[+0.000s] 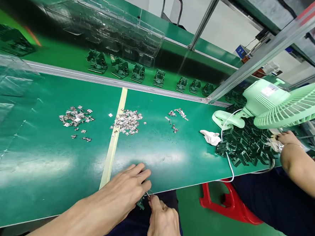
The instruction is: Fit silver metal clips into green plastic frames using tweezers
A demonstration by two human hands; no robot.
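My left hand (132, 186) is at the table's front edge, its fingers bent over a dark green plastic part (141, 204) that is mostly hidden under it. Just below the edge, my right hand (164, 220) is closed in a pinch. From its fingertips a thin metal piece (148, 194) points toward the green part; its kind is too small to make out. Beyond my hands lies a dense heap of small metal pieces (127, 122), partly over a pale yellow tape strip (108, 165). A looser heap of similar pieces (76, 117) is farther left.
Several metal strips (181, 113) lie right of the heaps. A white crumpled cloth (211, 137), many dark green parts (246, 145) and a clipped green fan (268, 100) are at the right. A co-worker's arm (296, 162) reaches there, near a red stool (227, 204). Green parts (159, 78) line the back ledge.
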